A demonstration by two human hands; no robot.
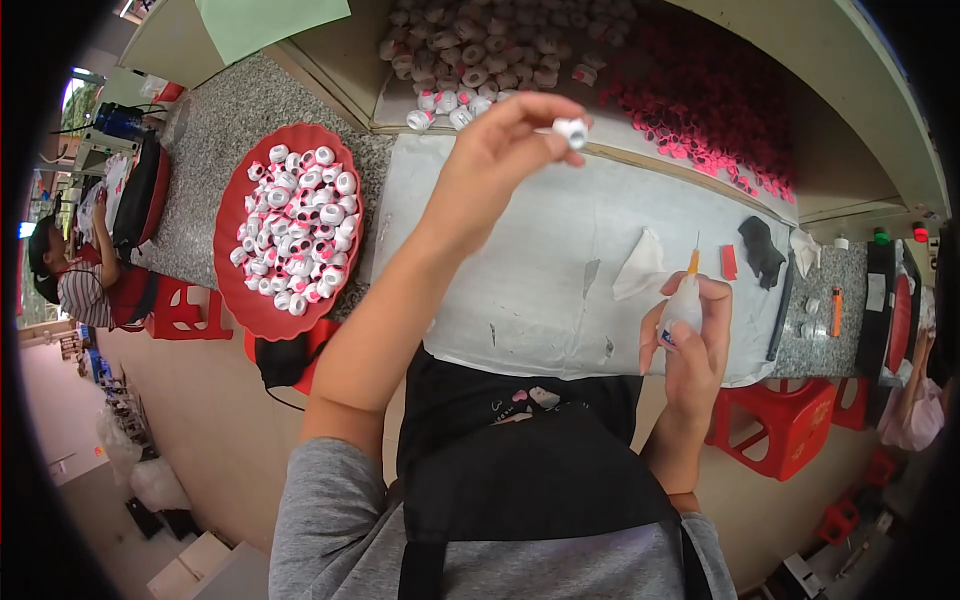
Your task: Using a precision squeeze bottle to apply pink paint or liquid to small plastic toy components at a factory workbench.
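Note:
Pinched in my left hand (500, 145) is a small white hollow piece (571, 132), with a dark opening showing. The hand is raised over the far edge of the work mat (500, 290), in front of the shelf with similar pieces. My right hand (700, 345) is wrapped round a translucent squeeze bottle (681, 308) with an orange needle tip (694, 260) that points upward. It is over the right part of the mat, near a white cloth (640, 262). Bottle and white piece are well apart.
At the left is a red scalloped tray (230, 270) full of white-and-pink pieces. Behind the mat lie a heap of white pieces (470, 50) and a spread of small pink parts (700, 110). Right of the mat's middle are a red block (729, 262) and a dark rag (762, 252).

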